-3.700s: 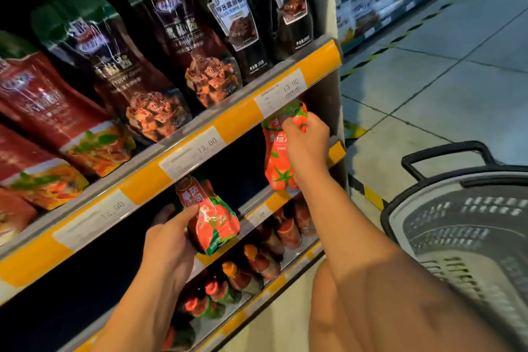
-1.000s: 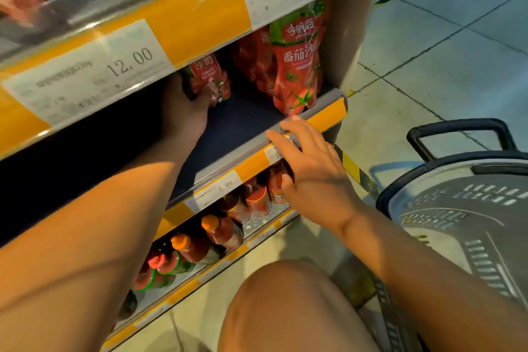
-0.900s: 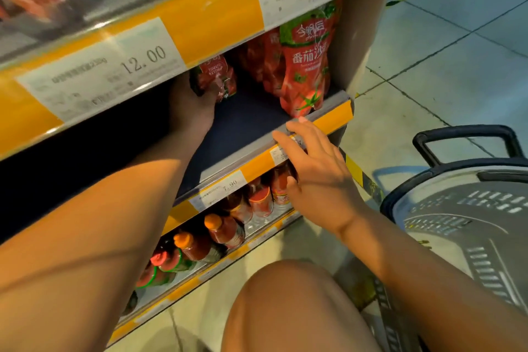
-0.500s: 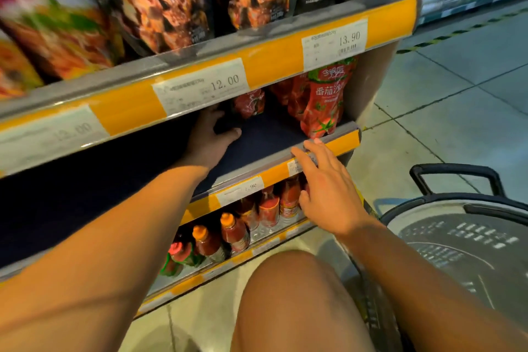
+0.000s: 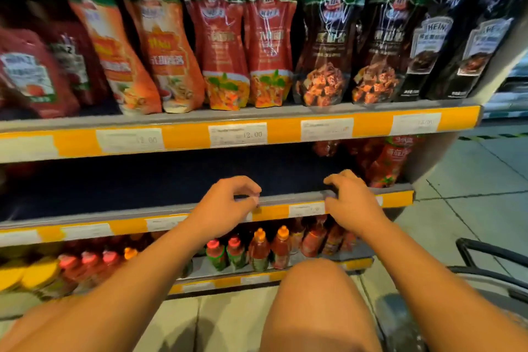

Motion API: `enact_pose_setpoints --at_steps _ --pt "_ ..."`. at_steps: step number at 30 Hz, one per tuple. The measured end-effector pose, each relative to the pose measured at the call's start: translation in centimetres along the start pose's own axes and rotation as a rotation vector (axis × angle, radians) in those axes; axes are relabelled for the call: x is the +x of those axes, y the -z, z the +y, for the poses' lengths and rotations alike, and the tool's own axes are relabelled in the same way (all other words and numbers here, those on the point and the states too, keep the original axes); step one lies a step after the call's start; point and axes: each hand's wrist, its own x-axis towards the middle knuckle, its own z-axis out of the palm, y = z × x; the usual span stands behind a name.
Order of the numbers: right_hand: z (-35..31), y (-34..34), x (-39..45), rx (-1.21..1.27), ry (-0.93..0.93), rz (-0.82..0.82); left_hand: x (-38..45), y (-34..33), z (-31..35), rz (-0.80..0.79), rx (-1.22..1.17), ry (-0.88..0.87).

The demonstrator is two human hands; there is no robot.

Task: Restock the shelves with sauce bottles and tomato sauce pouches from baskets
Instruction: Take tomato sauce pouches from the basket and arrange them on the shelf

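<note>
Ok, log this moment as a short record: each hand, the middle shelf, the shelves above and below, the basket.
left hand: at the middle shelf's front rail, fingers curled, holding nothing visible
right hand: fingers draped over the front rail
middle shelf: red tomato sauce pouches stand at its right end; the rest is dark
top shelf: upright sauce pouches in a row
bottom shelf: sauce bottles with orange and red caps
basket: at right, only its rim and handle show

Left hand (image 5: 225, 203) and right hand (image 5: 350, 206): bare, no gloves, rings or watch. Both forearms (image 5: 148, 274) unsleeved. Knee (image 5: 311, 291) uncovered; no garment visible.
</note>
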Motion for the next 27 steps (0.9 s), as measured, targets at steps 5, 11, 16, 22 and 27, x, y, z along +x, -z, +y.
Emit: enact_pose_setpoints --at_steps 5,11,16,22,27 --pt "-9.9 -1.1 -2.7 0.262 0.179 -0.063 -6.6 3.9 -1.1 0.111 -0.047 0.032" --pt "-19.9 -2.5 -6.5 0.276 0.403 -0.196 -15.7 9.0 -4.9 0.316 -0.143 0.107" --pt "-27.4 -4.3 -9.8 0.338 0.526 -0.294 -23.6 13.1 -7.2 0.524 -0.221 0.185" --pt "-36.7 -7.5 -13.2 0.366 0.686 -0.373 -33.7 17.7 -11.1 0.723 -0.138 0.300" --pt "-45.5 -10.3 -17.9 0.348 0.890 -0.481 -43.8 20.0 -15.9 0.937 -0.141 0.494"
